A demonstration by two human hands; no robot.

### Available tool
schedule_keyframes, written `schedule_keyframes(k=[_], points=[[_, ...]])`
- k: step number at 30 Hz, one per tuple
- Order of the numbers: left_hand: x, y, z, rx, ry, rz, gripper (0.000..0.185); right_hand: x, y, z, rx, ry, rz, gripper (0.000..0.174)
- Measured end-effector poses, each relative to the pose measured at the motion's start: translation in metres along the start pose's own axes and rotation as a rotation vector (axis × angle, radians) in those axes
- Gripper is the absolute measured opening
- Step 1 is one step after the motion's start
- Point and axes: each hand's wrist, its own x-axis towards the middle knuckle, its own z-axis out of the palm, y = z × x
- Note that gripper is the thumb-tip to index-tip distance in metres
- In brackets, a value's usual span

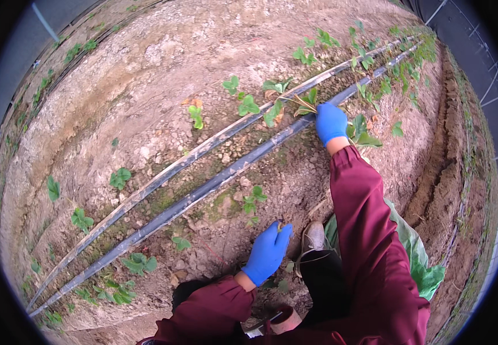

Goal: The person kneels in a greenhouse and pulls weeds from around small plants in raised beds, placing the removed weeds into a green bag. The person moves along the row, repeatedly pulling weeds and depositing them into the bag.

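Both my hands wear blue gloves. My right hand (332,122) is closed on thin stems of a leafy strawberry-like plant (305,103), right beside the lower black drip irrigation hose (249,158). The stems reach up-left from my fingers toward the upper hose (197,151). Low in the view, my left hand (269,253) hovers near my shoe, with a small brownish-green bit between thumb and fingers. Green leaves (363,133) spread just to the right of my right wrist.
Young plants (120,178) dot the soil on both sides of the hoses. My shoe (314,236) stands on the bed beside a green plastic sack (423,267). A pinkish roll (287,320) lies near my body at the bottom. A furrow (434,172) runs along the right.
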Motion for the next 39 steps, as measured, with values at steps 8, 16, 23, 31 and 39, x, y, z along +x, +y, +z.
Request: schedule_keyframes(k=[8,16,23,31,39], points=[[0.014,0.006,0.007,-0.156,0.122,0.155,0.027,-0.036,-0.059,-0.042,0.430,0.285,-0.220,0.012],[0.030,0.022,0.010,-0.450,0.176,0.286,0.046,-0.196,-0.087,-0.120,0.671,-0.156,-0.275,0.026],[-0.034,0.035,0.031,-0.706,0.025,0.286,0.039,-0.288,-0.083,-0.174,0.769,-0.220,-0.255,0.034],[-0.122,0.052,0.067,-0.682,-0.210,0.281,0.029,-0.388,-0.067,-0.237,0.479,0.142,-0.211,0.020],[-0.217,0.105,0.126,-0.309,-0.581,0.460,0.033,-0.462,0.005,-0.287,0.960,0.381,-0.071,0.019]])
